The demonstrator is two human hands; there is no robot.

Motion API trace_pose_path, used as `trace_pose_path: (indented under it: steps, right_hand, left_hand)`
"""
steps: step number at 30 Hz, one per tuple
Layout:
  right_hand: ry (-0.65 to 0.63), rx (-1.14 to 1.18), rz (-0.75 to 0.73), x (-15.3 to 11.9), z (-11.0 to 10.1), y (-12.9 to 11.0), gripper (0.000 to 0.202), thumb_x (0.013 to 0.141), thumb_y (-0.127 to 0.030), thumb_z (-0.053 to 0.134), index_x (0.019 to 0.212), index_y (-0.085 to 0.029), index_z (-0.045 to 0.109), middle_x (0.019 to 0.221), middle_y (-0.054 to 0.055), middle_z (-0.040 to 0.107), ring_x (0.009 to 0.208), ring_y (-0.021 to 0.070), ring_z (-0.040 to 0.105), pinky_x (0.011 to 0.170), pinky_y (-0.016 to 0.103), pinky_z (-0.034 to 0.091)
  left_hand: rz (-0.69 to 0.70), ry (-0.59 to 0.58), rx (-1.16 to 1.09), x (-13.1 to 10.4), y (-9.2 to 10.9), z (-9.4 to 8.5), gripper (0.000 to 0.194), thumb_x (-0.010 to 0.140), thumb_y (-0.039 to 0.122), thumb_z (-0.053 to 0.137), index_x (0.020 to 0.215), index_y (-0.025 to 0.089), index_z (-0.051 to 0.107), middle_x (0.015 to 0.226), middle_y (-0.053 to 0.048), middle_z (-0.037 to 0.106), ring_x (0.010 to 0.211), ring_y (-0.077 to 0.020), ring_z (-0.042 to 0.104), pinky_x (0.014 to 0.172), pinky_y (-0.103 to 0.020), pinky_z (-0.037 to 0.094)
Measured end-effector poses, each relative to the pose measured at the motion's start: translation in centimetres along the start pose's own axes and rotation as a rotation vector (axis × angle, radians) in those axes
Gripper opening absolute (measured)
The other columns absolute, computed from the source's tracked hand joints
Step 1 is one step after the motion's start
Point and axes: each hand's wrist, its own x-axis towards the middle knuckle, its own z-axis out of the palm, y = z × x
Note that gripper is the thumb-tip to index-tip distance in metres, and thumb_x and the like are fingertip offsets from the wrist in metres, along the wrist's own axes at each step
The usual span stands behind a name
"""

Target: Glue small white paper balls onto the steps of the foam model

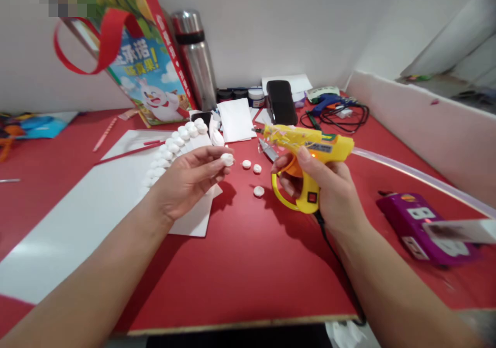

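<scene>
Between the fingertips of my left hand (191, 177) is a small white ball (227, 159). My right hand (321, 182) is wrapped round a yellow glue gun (310, 144), its nozzle pointing left toward the ball but apart from it. An orange light glows on the gun, and a clear glue stick (418, 177) extends from its back. Several similar white balls (170, 149) form a curved row behind my left hand, on white paper. Three loose white pieces (258, 191) lie on the red table between my hands.
A red table (248, 281) bears a white sheet (73, 213) at left. Behind stand a picture box (155, 74) and a steel flask (199, 66). A black phone (281, 102), cables (344, 118) and jars are at the back; a purple box (426, 229) lies right.
</scene>
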Motion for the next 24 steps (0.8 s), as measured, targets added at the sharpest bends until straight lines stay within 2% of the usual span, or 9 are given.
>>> trace_pose_path:
  steps: [2, 4, 9, 13, 24]
  right_hand:
    - [-0.072, -0.001, 0.046, -0.3, 0.3, 0.3, 0.024, 0.085, -0.044, 0.078, 0.084, -0.02, 0.074, 0.086, 0.006, 0.072, 0.053, 0.0118, 0.054, 0.044, 0.028, 0.041]
    - [-0.128, -0.035, 0.091, -0.5, 0.6, 0.7, 0.026, 0.084, -0.045, 0.078, 0.081, -0.02, 0.074, 0.082, 0.006, 0.071, 0.055, 0.0128, 0.055, 0.045, 0.027, 0.041]
    - [-0.228, -0.078, 0.127, -0.5, 0.6, 1.5, 0.033, 0.086, -0.047, 0.076, 0.073, -0.017, 0.07, 0.073, 0.004, 0.064, 0.055, 0.0117, 0.054, 0.047, 0.025, 0.041]
    - [-0.264, -0.082, 0.151, -0.6, 0.4, 1.6, 0.032, 0.088, -0.045, 0.075, 0.074, -0.016, 0.068, 0.07, 0.002, 0.061, 0.053, 0.0104, 0.053, 0.046, 0.024, 0.039]
    - [-0.302, -0.217, 0.168, -0.5, 0.5, 1.6, 0.042, 0.088, -0.052, 0.071, 0.067, -0.017, 0.06, 0.061, 0.0, 0.056, 0.049, 0.0107, 0.05, 0.05, 0.028, 0.038]
  left_hand:
    - [-0.078, 0.033, -0.215, -1.0, -0.3, -1.2, 0.028, 0.08, 0.023, 0.08, 0.108, 0.022, 0.074, 0.1, -0.006, 0.072, 0.08, -0.0125, 0.065, 0.074, -0.027, 0.055]
    - [-0.115, 0.052, -0.352, -1.6, -0.6, -1.6, 0.027, 0.079, 0.019, 0.081, 0.106, 0.021, 0.075, 0.099, -0.006, 0.072, 0.076, -0.0103, 0.063, 0.069, -0.023, 0.055]
    - [-0.141, 0.021, -0.558, -1.9, -0.7, -0.7, 0.028, 0.077, 0.017, 0.085, 0.103, 0.013, 0.075, 0.091, -0.005, 0.067, 0.073, -0.0062, 0.06, 0.065, -0.014, 0.053]
    - [-0.146, 0.001, -0.619, -1.7, -0.9, 0.0, 0.03, 0.075, 0.014, 0.087, 0.102, 0.012, 0.075, 0.086, -0.003, 0.067, 0.071, -0.0071, 0.062, 0.062, -0.014, 0.052]
    - [-0.156, -0.018, -0.655, -1.5, -1.3, -0.1, 0.027, 0.077, 0.012, 0.085, 0.102, 0.011, 0.076, 0.086, -0.003, 0.069, 0.071, -0.0073, 0.064, 0.067, -0.016, 0.055]
